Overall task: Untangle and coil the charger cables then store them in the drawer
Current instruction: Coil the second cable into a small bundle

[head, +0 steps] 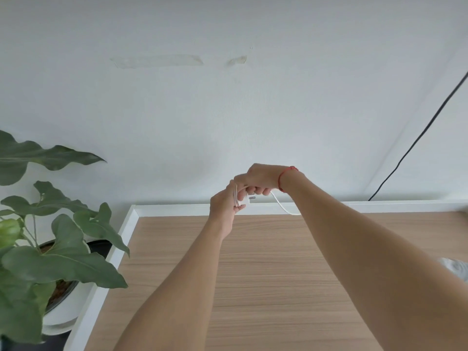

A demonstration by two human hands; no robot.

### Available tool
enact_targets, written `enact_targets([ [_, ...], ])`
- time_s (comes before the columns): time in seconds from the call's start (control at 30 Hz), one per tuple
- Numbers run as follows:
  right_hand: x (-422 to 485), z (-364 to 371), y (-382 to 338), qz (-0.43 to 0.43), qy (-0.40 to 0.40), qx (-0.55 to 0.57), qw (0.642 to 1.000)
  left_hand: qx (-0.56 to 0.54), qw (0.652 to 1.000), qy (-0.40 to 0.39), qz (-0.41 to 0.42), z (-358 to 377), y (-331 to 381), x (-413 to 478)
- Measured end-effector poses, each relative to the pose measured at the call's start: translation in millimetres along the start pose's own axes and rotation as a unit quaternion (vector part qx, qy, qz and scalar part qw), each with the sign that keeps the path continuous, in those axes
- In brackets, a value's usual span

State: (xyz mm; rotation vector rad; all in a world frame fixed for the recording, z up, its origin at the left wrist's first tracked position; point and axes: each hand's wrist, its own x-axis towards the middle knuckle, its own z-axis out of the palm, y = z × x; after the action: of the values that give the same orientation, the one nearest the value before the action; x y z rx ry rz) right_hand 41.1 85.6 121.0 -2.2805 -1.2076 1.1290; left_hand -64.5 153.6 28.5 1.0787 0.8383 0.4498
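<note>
Both hands are raised together above the far edge of the wooden tabletop [266, 274]. My left hand [224, 209] grips a small bundle of white cable loops with a white charger plug [249, 199] against them. My right hand [258, 179], with a red string on its wrist, curls over the plug and cable from above. A free length of the white cable [283, 206] hangs from under my right hand down to the table's back rim. No drawer is in view.
A large-leafed green plant [58, 262] in a white pot stands left of the table. A black cord [420, 135] runs down the white wall at right. A pale object [455, 268] peeks in at the right edge.
</note>
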Motion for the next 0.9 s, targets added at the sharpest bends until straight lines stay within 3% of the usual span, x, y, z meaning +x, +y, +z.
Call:
enact_targets([
  [0.13,11,-8,17,-0.037,0.114,0.077,0.990,-0.030,0.996,-0.082,-0.006,-4,18,-9],
  [0.23,13,2,35,-0.089,0.156,0.217,0.960,0.019,0.993,-0.118,-0.016,-11,27,-15],
  [0.33,19,28,49,-0.070,0.142,0.396,0.905,0.020,0.990,-0.139,0.005,-13,26,-18],
  [0.4,25,51,50,-0.024,0.144,0.513,0.846,-0.018,0.988,-0.153,0.004,-10,27,-20],
  [0.47,30,68,51,0.021,0.174,0.584,0.793,-0.034,0.986,-0.162,-0.002,-8,25,-21],
  [0.5,31,75,52,0.032,0.194,0.581,0.790,-0.029,0.987,-0.157,-0.007,-8,22,-20],
  [0.53,31,81,52,0.046,0.215,0.540,0.813,-0.023,0.989,-0.147,-0.014,-8,18,-19],
  [0.6,33,94,55,0.091,0.241,0.367,0.894,-0.036,0.991,-0.124,-0.030,-7,11,-19],
  [0.67,34,107,57,0.111,0.199,0.248,0.942,-0.048,0.994,-0.088,-0.042,-2,9,-18],
  [0.8,24,95,42,0.064,0.048,0.182,0.980,-0.001,0.999,0.037,-0.008,-7,-1,-9],
  [0.9,13,46,30,0.007,0.027,0.116,0.993,0.113,0.992,0.046,0.039,-17,-13,-8],
])
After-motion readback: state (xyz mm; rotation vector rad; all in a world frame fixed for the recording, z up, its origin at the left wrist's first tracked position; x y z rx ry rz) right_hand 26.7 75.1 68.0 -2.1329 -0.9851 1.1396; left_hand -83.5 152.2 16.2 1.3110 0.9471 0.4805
